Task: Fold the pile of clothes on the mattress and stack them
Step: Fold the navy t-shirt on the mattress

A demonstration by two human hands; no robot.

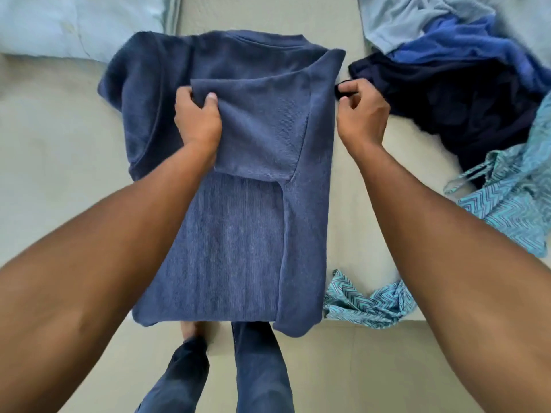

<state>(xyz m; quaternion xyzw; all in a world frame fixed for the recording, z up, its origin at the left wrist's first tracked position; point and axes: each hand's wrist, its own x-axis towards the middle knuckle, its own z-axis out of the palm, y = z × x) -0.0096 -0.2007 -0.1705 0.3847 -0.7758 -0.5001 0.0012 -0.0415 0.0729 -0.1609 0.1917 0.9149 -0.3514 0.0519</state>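
Under the left hand (196,120), the blue shirt (238,234) is lying on the mattress (59,180), its long axis running from the grip toward the person, while the fingers are clenching the folded-in sleeve (256,135). Its unfolded side is spreading left of that grip, nearer this hand. Right of it the right hand (362,114) is hovering at the folded edge, fingers curled, on what I cannot tell, with the pile (462,99) beyond.

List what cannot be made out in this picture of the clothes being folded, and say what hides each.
Head view, right hand: whether it pinches the blue shirt's edge or the dark cloth; its curled fingers hide that.
Head view, pile of clothes: cut off by the top and right edges; overlapping garments cannot be counted.
Head view, pillow: cut off by the top and left edges.
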